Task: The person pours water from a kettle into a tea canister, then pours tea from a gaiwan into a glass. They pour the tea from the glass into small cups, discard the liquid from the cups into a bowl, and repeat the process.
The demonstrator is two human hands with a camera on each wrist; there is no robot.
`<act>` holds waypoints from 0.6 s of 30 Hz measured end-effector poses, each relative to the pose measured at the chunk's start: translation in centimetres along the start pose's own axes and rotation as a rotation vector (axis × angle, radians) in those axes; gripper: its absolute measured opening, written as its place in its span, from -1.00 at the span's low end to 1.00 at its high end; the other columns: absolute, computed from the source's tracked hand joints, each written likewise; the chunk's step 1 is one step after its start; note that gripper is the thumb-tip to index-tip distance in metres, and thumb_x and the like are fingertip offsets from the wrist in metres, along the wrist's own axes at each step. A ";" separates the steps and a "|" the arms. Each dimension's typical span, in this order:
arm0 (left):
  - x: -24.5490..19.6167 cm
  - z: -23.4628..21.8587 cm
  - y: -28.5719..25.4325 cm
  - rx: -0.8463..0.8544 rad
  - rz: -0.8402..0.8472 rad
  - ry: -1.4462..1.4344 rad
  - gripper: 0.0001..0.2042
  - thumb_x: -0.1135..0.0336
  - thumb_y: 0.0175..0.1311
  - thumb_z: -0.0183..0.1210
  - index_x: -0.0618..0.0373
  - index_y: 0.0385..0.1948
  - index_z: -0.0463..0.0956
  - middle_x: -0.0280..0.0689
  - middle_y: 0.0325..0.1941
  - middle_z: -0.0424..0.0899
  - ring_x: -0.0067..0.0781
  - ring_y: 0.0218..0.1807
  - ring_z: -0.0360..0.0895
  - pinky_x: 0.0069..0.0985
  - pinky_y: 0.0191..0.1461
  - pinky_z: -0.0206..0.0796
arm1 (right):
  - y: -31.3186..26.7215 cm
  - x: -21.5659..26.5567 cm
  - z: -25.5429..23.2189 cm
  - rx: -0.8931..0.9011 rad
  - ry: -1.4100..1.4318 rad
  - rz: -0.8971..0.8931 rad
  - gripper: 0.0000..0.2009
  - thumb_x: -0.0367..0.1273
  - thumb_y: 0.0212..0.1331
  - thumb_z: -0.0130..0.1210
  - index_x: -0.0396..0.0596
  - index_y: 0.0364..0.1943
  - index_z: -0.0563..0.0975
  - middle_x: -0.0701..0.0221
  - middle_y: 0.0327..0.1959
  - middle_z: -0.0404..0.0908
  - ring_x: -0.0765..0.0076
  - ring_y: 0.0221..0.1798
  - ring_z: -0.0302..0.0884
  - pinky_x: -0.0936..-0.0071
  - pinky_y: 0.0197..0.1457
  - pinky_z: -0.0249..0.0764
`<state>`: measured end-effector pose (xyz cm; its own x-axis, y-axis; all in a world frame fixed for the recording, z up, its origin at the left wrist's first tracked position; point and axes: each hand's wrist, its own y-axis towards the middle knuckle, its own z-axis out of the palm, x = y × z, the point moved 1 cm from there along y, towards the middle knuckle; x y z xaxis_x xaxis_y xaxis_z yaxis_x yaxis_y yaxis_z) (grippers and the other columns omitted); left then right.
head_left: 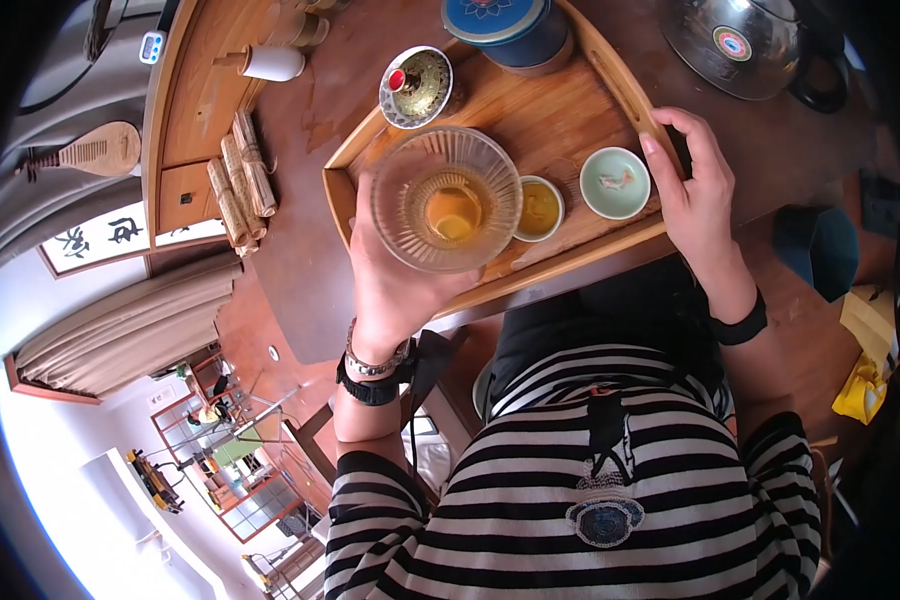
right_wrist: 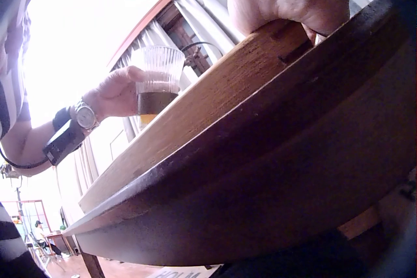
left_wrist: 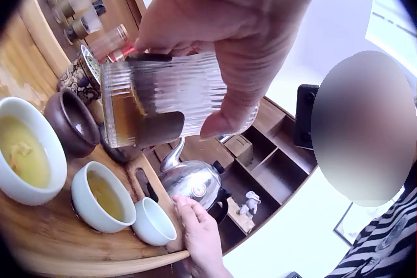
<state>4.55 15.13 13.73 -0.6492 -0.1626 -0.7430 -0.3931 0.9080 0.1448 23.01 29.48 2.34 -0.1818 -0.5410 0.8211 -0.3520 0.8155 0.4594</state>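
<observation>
My left hand [head_left: 400, 290] grips a ribbed glass cup [head_left: 446, 200] from the side, held up over the left part of a wooden tray [head_left: 580, 245]. Amber tea shows in the glass, which lies tipped on its side in the left wrist view. My right hand [head_left: 700, 190] grips the tray's right rim by the handle slot, thumb on the inner side. Near it on the tray sits a pale green cup [head_left: 615, 183]; beside that stands a cup of yellow tea [head_left: 540, 208], partly behind the glass. Another filled cup [left_wrist: 29, 151] appears in the left wrist view.
A blue lidded canister [head_left: 510, 35] and a patterned red-knobbed lid [head_left: 417, 87] are at the tray's far side. Beyond the right rim stands a steel kettle [head_left: 735, 45]. Bamboo rolls [head_left: 240, 180] lie at left; a dark teal container [head_left: 818, 252] is at right.
</observation>
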 end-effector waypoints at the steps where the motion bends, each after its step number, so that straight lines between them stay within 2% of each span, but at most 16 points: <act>1: -0.4 0.2 0.0 0.028 -0.033 0.045 -0.31 0.43 -0.42 0.38 0.21 -0.06 0.28 -0.20 -0.13 0.47 -0.39 -0.08 0.46 -0.51 0.02 0.29 | 0.0 0.0 -0.1 -0.006 0.007 -0.003 -0.78 -0.44 0.03 0.14 -0.18 -0.23 0.44 0.22 -0.27 0.50 0.16 -0.21 0.48 0.42 -0.15 0.40; 6: -1.3 1.6 0.5 0.065 -0.080 0.123 -0.31 0.43 -0.38 0.39 0.21 -0.04 0.26 -0.13 -0.13 0.45 -0.31 -0.08 0.46 -0.50 0.00 0.30 | -0.1 -0.1 0.0 -0.004 0.021 0.025 -0.78 -0.41 0.05 0.13 -0.17 -0.22 0.43 0.21 -0.27 0.50 0.15 -0.22 0.48 0.42 -0.15 0.40; 8: -1.4 2.2 0.9 0.101 -0.065 0.214 -0.32 0.44 -0.35 0.37 0.22 -0.03 0.26 -0.12 -0.14 0.45 -0.21 -0.09 0.45 -0.35 0.10 0.24 | -0.1 0.0 -0.1 -0.007 0.021 0.017 -0.78 -0.40 0.06 0.13 -0.17 -0.22 0.43 0.21 -0.27 0.50 0.15 -0.21 0.48 0.41 -0.15 0.40; 9: -1.2 2.4 1.1 0.103 -0.063 0.212 -0.32 0.44 -0.35 0.37 0.22 -0.03 0.26 -0.12 -0.14 0.45 -0.21 -0.09 0.45 -0.35 0.10 0.24 | -0.1 -0.1 0.0 -0.008 0.027 0.021 -0.78 -0.40 0.06 0.12 -0.17 -0.22 0.43 0.21 -0.27 0.50 0.15 -0.21 0.48 0.41 -0.15 0.40; 11: -0.9 3.1 1.4 0.100 0.107 0.293 -0.34 0.43 -0.34 0.35 0.22 -0.03 0.26 -0.10 -0.15 0.44 -0.10 -0.07 0.41 -0.16 0.21 0.08 | -0.1 0.0 0.0 -0.010 0.031 0.027 -0.78 -0.39 0.07 0.11 -0.17 -0.22 0.43 0.21 -0.27 0.50 0.15 -0.21 0.48 0.41 -0.15 0.40; 12: -0.9 3.4 1.6 0.102 0.109 0.292 -0.34 0.43 -0.34 0.35 0.22 -0.03 0.26 -0.10 -0.15 0.44 -0.10 -0.07 0.41 -0.16 0.21 0.08 | -0.1 0.0 0.0 -0.007 0.039 0.038 -0.78 -0.38 0.08 0.10 -0.17 -0.22 0.43 0.21 -0.27 0.49 0.15 -0.21 0.47 0.41 -0.16 0.40; 14: -1.2 3.8 1.9 0.117 0.179 0.360 -0.34 0.45 -0.35 0.33 0.21 -0.03 0.27 -0.11 -0.15 0.43 -0.07 -0.04 0.37 -0.04 0.26 -0.05 | -0.2 0.1 0.0 -0.005 0.047 0.051 -0.78 -0.38 0.09 0.09 -0.18 -0.21 0.43 0.21 -0.27 0.49 0.15 -0.22 0.47 0.41 -0.17 0.40; 15: -1.3 4.0 2.0 0.120 0.181 0.358 -0.34 0.45 -0.35 0.33 0.21 -0.03 0.27 -0.11 -0.15 0.43 -0.07 -0.04 0.37 -0.04 0.26 -0.05 | -0.2 0.1 -0.1 -0.006 0.053 0.062 -0.78 -0.37 0.10 0.09 -0.18 -0.21 0.43 0.21 -0.28 0.49 0.15 -0.23 0.47 0.40 -0.18 0.39; 17: -1.3 4.2 2.2 0.141 0.257 0.498 -0.32 0.43 -0.35 0.36 0.21 -0.02 0.27 -0.11 -0.12 0.43 -0.09 0.00 0.38 -0.30 0.16 0.17 | -0.2 0.0 0.0 -0.009 0.058 0.073 -0.78 -0.36 0.11 0.08 -0.18 -0.21 0.43 0.22 -0.28 0.49 0.16 -0.24 0.47 0.40 -0.19 0.39; 18: -1.3 4.3 2.3 0.144 0.259 0.497 -0.32 0.43 -0.35 0.36 0.21 -0.02 0.27 -0.11 -0.12 0.43 -0.09 0.00 0.38 -0.30 0.16 0.17 | -0.2 -0.1 0.1 -0.012 0.057 0.069 -0.78 -0.36 0.12 0.07 -0.18 -0.21 0.43 0.22 -0.29 0.49 0.16 -0.25 0.46 0.40 -0.20 0.39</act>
<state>7.29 19.09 12.20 -0.9542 -0.0583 -0.2936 -0.1108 0.9800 0.1652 23.01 29.32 2.16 -0.1525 -0.4713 0.8687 -0.3299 0.8528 0.4048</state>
